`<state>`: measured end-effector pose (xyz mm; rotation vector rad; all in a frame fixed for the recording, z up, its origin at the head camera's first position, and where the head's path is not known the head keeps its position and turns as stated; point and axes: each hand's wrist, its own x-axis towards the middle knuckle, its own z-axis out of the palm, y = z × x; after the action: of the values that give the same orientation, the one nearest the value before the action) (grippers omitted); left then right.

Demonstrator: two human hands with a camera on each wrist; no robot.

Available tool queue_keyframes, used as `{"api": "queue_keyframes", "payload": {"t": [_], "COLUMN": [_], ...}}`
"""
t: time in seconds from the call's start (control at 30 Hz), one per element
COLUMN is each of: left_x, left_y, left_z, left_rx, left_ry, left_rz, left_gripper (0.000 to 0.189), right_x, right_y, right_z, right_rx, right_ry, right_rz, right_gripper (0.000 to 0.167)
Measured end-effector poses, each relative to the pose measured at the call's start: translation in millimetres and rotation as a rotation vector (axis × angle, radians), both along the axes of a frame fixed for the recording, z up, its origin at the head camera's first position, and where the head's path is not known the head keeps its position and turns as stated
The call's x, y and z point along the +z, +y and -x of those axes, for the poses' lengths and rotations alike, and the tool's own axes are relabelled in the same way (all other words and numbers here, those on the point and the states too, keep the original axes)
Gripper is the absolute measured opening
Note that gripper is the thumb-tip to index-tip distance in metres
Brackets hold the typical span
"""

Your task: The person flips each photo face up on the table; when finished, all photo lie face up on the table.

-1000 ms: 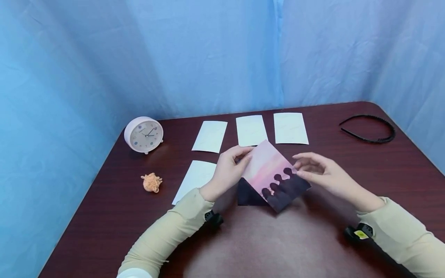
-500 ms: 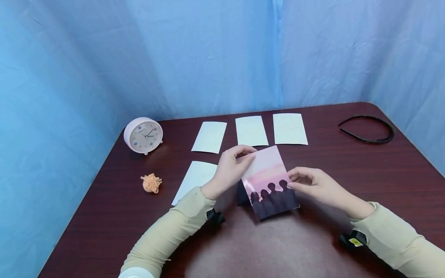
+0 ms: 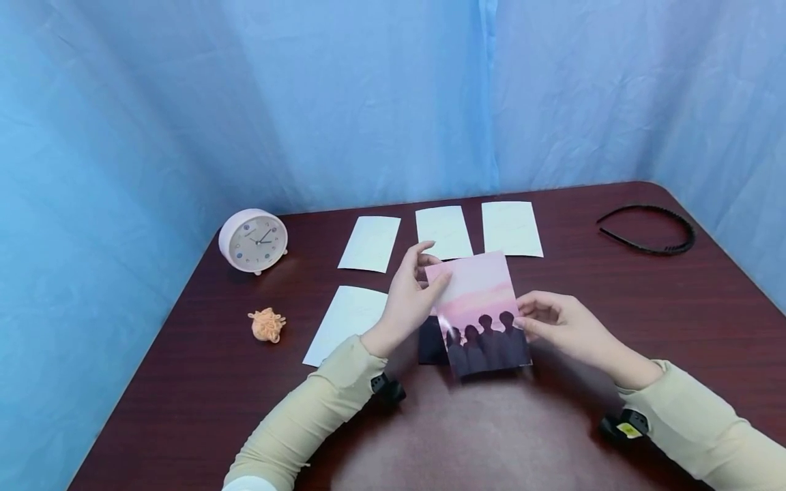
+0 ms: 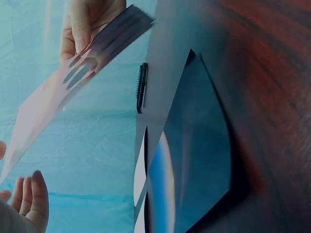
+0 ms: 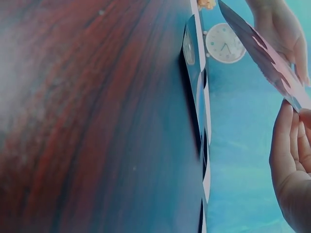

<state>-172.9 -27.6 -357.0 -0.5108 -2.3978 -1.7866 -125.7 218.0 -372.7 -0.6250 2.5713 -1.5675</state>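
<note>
In the head view, a glossy photo with dark silhouetted figures against a pink sky is held above the table. My right hand pinches its right edge between thumb and fingers. At the photo's upper left corner is my left hand, its thumb over the front and its index finger raised. The left wrist view shows the left fingers straight, with a gap between them and the thumb. Partly hidden under the raised photo, a dark glossy print lies on the table; it shows larger in the left wrist view.
Several white sheets lie in a back row and at the left. A round alarm clock stands back left, with an orange scrunchie-like bundle before it. A black headband lies far right. Blue curtains hang behind the table.
The photo has turned from a slanted diamond to nearly upright. My right hand moved down and inward with its edge. In the last half second the left fingers spread and the photo rose slightly.
</note>
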Motion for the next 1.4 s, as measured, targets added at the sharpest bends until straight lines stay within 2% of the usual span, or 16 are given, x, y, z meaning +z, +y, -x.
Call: {"api": "queue_keyframes", "payload": {"t": [0.17,0.27,0.4,0.57,0.7,0.83,1.03,1.17,1.27,1.33,1.4], "left_x": [-5.1,-8.9,-15.1,-20.1,-19.8,-17.3,-17.5,-17.7,-18.2,-18.7,-18.5], "left_y": [3.3,6.2,11.2,20.9,30.6,37.1,46.0,54.2,61.9,66.8,71.0], "left_z": [-3.4,-6.4,-10.3,-11.7,-9.0,-6.8,-5.0,-3.1,-0.3,1.7,2.9], "left_rx": [-0.019,-0.080,-0.161,-0.165,-0.147,-0.122,-0.103,-0.120,-0.139,-0.152,-0.169], "left_ry": [-0.089,-0.161,-0.232,-0.223,-0.206,-0.186,-0.144,-0.186,-0.229,-0.257,-0.284], "left_rz": [-0.014,-0.030,-0.008,0.042,0.046,0.067,0.170,0.205,0.240,0.276,0.325], "left_gripper": [0.056,0.057,0.057,0.052,0.049,0.046,0.046,0.051,0.055,0.057,0.061], "right_x": [-0.1,-0.7,-3.3,-7.1,-9.0,-9.6,-10.3,-11.4,-11.6,-11.8,-11.9], "right_y": [4,7,11,17,23,28,40,48,54,57,60], "right_z": [1.3,2.5,4.4,7.1,7.7,8.8,12.4,15.7,18.9,21.2,23.3], "right_rx": [-0.051,-0.082,-0.132,-0.165,-0.175,-0.185,-0.205,-0.238,-0.253,-0.252,-0.246], "right_ry": [-0.008,-0.025,-0.060,-0.125,-0.155,-0.171,-0.167,-0.177,-0.188,-0.197,-0.207], "right_rz": [0.056,0.127,0.222,0.364,0.440,0.453,0.350,0.205,0.092,0.048,0.021], "right_gripper": [0.017,0.017,0.013,0.026,0.024,0.021,0.022,0.016,0.029,0.038,0.039]}}
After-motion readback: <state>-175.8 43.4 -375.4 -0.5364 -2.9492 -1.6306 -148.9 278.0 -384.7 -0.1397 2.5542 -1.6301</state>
